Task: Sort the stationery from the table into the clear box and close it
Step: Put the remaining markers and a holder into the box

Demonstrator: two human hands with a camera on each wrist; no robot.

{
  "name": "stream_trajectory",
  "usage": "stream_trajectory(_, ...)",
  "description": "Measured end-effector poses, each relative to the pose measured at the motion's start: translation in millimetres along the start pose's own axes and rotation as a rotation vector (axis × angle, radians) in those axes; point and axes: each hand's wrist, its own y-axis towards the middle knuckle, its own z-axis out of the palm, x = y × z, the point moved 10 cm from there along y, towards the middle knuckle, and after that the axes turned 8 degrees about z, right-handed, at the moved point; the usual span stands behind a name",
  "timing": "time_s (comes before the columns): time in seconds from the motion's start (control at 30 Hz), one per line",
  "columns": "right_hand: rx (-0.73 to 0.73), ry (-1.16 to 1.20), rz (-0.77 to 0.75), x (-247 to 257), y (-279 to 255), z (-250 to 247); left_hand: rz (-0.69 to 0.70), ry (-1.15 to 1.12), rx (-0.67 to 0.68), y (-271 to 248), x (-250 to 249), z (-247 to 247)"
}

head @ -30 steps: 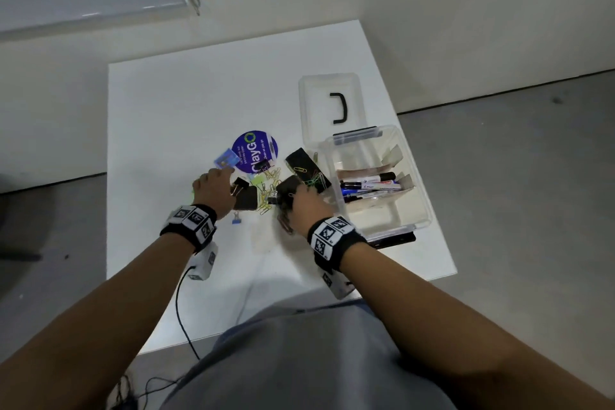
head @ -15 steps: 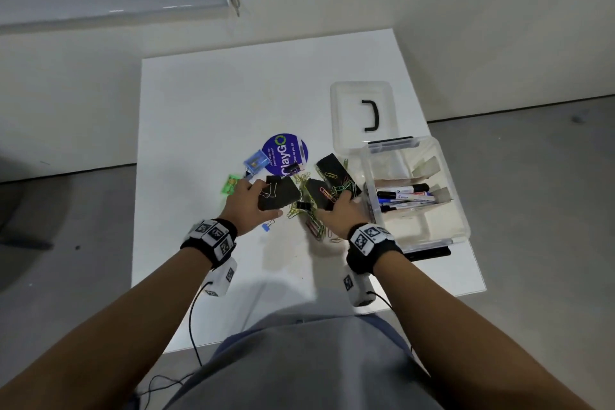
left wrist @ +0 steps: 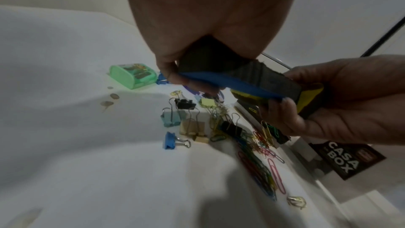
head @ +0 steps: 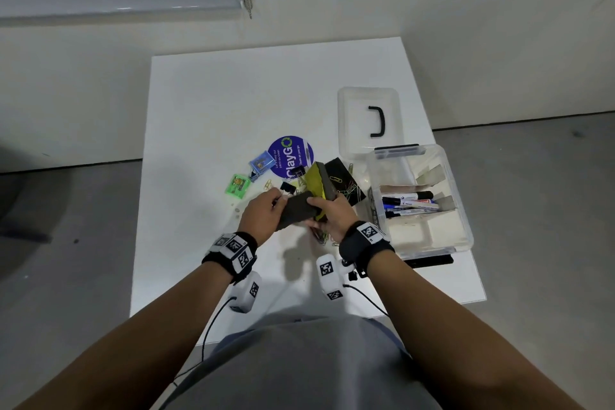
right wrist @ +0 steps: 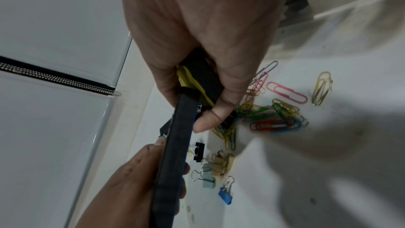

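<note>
My left hand (head: 278, 206) grips a dark felt eraser with a blue back (left wrist: 236, 82), held above the table. My right hand (head: 324, 206) grips a second dark eraser with a yellow back (head: 319, 181), tilted up, and its fingertips (left wrist: 282, 103) also touch the blue-backed eraser's end. The two erasers meet end to end between the hands. The clear box (head: 464, 210) stands open at the right with several markers (head: 409, 201) in it. Its lid (head: 352, 116) lies behind it. A third black eraser (head: 346, 176) lies beside the box.
Under the hands lie several coloured paper clips (left wrist: 260, 145) and binder clips (left wrist: 190, 126). A green sharpener (head: 237, 185), a blue sharpener (head: 262, 162) and a round purple sticker (head: 290, 156) lie further left and back. A black label (left wrist: 348, 159) sits by the box.
Both hands have lifted their erasers off the table and brought them together in front of me. The yellow back of the right one now shows.
</note>
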Motion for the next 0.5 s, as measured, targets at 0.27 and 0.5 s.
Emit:
stream_trajectory(0.27, -0.023, -0.075, 0.022, -4.0, 5.0, -10.3, -0.145, 0.149, -0.006, -0.3, 20.4, -8.9)
stream_trajectory(0.5, -0.048, -0.27, -0.115, 7.1, 8.3, -1.9, -0.036, -0.013, 0.186, -5.8, -11.3, 19.2)
